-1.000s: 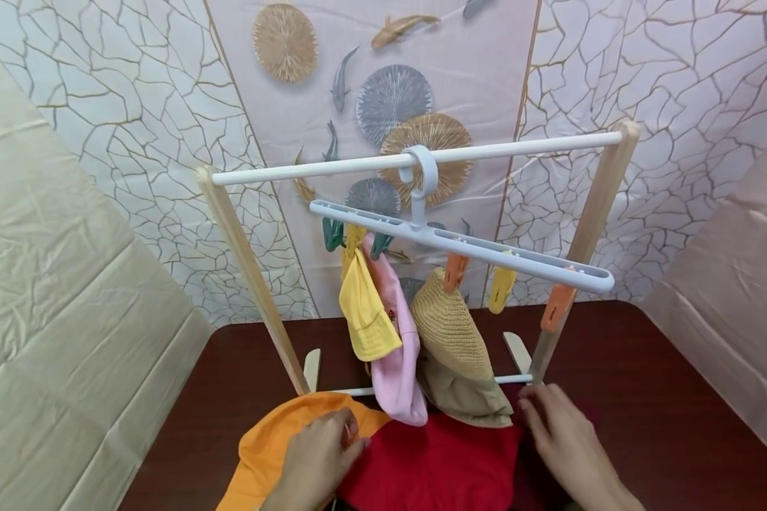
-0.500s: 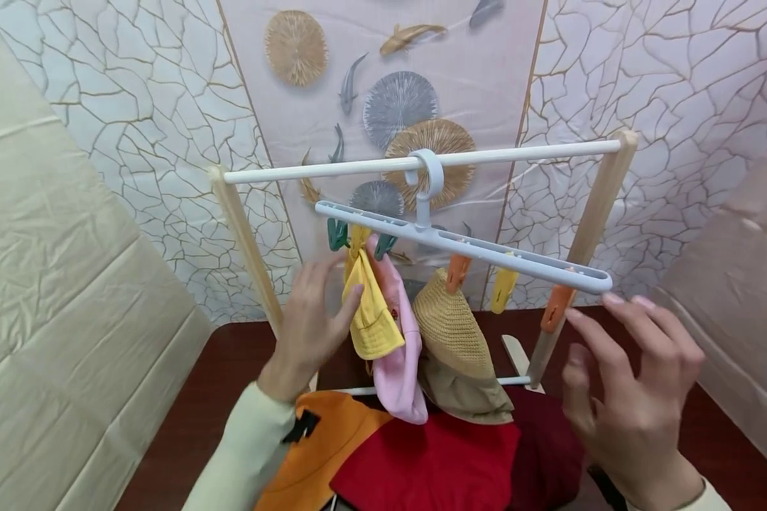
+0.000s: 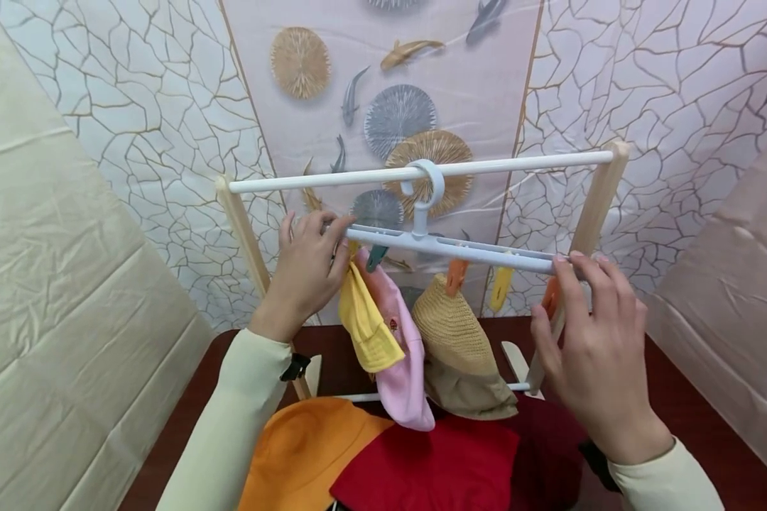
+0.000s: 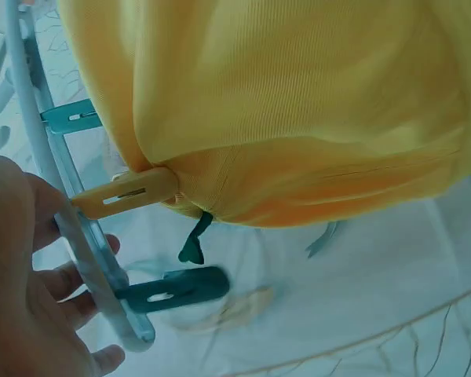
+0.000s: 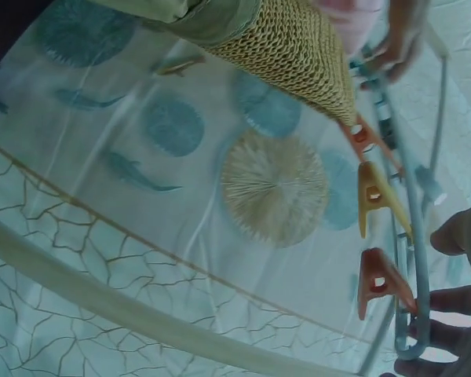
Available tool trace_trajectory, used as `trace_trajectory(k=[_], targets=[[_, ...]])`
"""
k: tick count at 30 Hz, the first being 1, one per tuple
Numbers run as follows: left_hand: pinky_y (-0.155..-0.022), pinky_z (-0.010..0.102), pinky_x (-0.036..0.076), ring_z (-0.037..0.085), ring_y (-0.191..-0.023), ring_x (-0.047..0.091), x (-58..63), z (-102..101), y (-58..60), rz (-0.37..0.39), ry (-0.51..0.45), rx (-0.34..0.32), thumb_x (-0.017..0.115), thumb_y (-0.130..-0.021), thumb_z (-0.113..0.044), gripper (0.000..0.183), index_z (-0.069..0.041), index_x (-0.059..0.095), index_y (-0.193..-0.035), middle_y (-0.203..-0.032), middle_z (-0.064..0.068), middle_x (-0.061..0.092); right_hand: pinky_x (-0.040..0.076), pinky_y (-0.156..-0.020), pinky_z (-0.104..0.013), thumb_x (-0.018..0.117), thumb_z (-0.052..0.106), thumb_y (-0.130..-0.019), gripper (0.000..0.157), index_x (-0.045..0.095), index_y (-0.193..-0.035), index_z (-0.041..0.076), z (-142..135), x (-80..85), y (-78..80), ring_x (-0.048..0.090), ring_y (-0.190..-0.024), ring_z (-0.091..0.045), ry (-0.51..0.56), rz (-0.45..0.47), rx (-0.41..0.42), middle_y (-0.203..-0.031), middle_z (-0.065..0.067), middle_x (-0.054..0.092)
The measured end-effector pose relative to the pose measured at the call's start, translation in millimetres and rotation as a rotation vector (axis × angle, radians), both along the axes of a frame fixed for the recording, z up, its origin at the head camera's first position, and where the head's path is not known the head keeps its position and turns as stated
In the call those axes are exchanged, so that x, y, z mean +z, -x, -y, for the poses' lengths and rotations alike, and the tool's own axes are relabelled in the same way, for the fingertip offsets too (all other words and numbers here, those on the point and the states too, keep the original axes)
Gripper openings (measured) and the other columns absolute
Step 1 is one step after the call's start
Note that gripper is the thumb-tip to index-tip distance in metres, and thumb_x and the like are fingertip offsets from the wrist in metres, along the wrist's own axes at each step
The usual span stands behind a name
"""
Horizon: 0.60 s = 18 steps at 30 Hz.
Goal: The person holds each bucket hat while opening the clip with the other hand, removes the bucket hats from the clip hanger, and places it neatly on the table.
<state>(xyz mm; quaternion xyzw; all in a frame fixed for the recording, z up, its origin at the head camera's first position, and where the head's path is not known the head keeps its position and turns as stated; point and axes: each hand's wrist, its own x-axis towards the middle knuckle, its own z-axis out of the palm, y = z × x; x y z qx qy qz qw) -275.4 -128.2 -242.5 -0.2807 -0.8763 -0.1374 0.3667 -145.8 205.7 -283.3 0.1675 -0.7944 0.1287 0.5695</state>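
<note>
A light-grey clip hanger (image 3: 486, 254) hangs by its hook from the rack's white rail. My left hand (image 3: 303, 273) holds its left end, thumb on one side and fingers behind the bar in the left wrist view. The fingers of my right hand (image 3: 604, 348) curl over the right end, with the thumb away from the bar. A yellow hat (image 3: 367, 319) hangs from a yellow clip (image 4: 129, 194); beside it hang a pink hat (image 3: 405, 369) and a woven straw hat (image 3: 454, 319). An orange clip (image 5: 381, 283) near my right fingers holds nothing.
The rack's white rail (image 3: 524, 165) runs between two wooden posts. Below the hanger lie an orange hat (image 3: 313, 440), a red hat (image 3: 434, 468) and a maroon one (image 3: 546, 447) on the dark table (image 3: 172, 440). Patterned cloth stands behind.
Both hands have risen from the hats on the table to the hanger's two ends and taken hold. The hanger has turned slightly, its right end moving up and back.
</note>
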Motion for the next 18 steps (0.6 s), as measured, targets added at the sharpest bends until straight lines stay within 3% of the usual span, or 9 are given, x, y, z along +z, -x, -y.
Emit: trace_trajectory(k=[4,9,13,16,18], targets=[[-0.109,0.056,0.026,0.032,-0.119,0.051,2.7,8,-16.6,-0.053,0.049,0.007,0.04,-0.104,-0.029,0.036,-0.022,0.059,-0.134,-0.121,0.011,0.058,0.036,-0.083,-0.066,0.052,0.031,-0.094,0.06,0.045,-0.142,-0.004,-8,1.5,13.6,0.034,-0.138,-0.047,-0.032,0.092,-0.04,-0.143,-0.028,0.045],[-0.085,0.049,0.048,0.028,-0.102,0.062,9.7,13,-39.0,-0.052,0.044,-0.018,0.054,-0.101,-0.034,0.032,-0.02,0.067,-0.127,-0.111,0.006,0.065,0.035,-0.094,-0.071,0.069,0.019,-0.086,0.069,0.042,-0.145,-0.004,-12,7.6,31.9,0.029,-0.142,-0.046,-0.024,0.163,-0.03,-0.148,-0.029,0.039],[-0.067,0.04,0.053,0.019,-0.087,0.065,9.9,16,-58.5,0.021,-0.059,-0.057,0.066,-0.096,-0.036,0.03,-0.018,0.071,-0.118,-0.108,-0.001,0.069,0.028,-0.108,-0.067,0.072,0.014,-0.084,0.064,0.047,-0.139,-0.007,0,10.6,39.4,0.03,-0.14,-0.049,-0.012,0.169,0.083,-0.145,-0.033,0.039],[-0.073,0.037,0.054,0.016,-0.09,0.065,7.0,17,-71.3,0.079,-0.143,-0.096,0.069,-0.094,-0.033,0.028,-0.016,0.072,-0.117,-0.109,-0.001,0.07,0.026,-0.113,-0.059,0.068,0.017,-0.088,0.053,0.053,-0.132,-0.009,18,5.8,33.6,0.036,-0.135,-0.049,-0.008,0.186,0.207,-0.139,-0.032,0.044],[-0.079,0.036,0.055,0.014,-0.092,0.065,4.7,17,-77.8,0.103,-0.211,-0.135,0.071,-0.094,-0.029,0.028,-0.014,0.072,-0.117,-0.108,-0.001,0.071,0.031,-0.111,-0.055,0.064,0.019,-0.092,0.045,0.058,-0.127,-0.007,32,0.9,25.3,0.041,-0.13,-0.046,-0.014,0.228,0.288,-0.134,-0.029,0.05]])
